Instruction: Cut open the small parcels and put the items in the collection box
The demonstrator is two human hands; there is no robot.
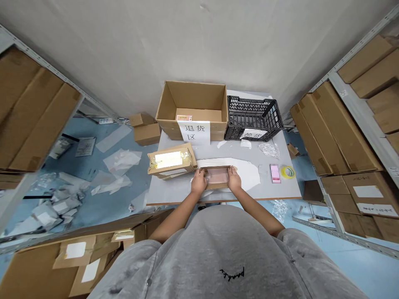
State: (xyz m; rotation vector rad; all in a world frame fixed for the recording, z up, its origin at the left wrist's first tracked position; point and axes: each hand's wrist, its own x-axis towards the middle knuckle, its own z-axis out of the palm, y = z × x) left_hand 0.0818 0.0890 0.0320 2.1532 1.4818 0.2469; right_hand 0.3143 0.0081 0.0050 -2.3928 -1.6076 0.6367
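Note:
Both of my hands hold a small shallow box [217, 185] near the front edge of the table. It has brown cardboard sides and a pinkish, see-through-looking middle; what that middle is made of I cannot tell. My left hand [199, 182] is closed on the box's left end and my right hand [233, 178] on its right end. White paper [251, 172] lies beneath and around the box. Just left of my left hand is a taped carton [171, 161] with a white label on it.
A large open carton [191, 89] with a paper sign stands at the table's [215, 148] back, beside a black plastic crate [254, 120]. To the right lie a pink-and-white packet [275, 173], a tape roll [288, 172] and bubble wrap [269, 150]. Shelves of cartons [336, 128] flank both sides.

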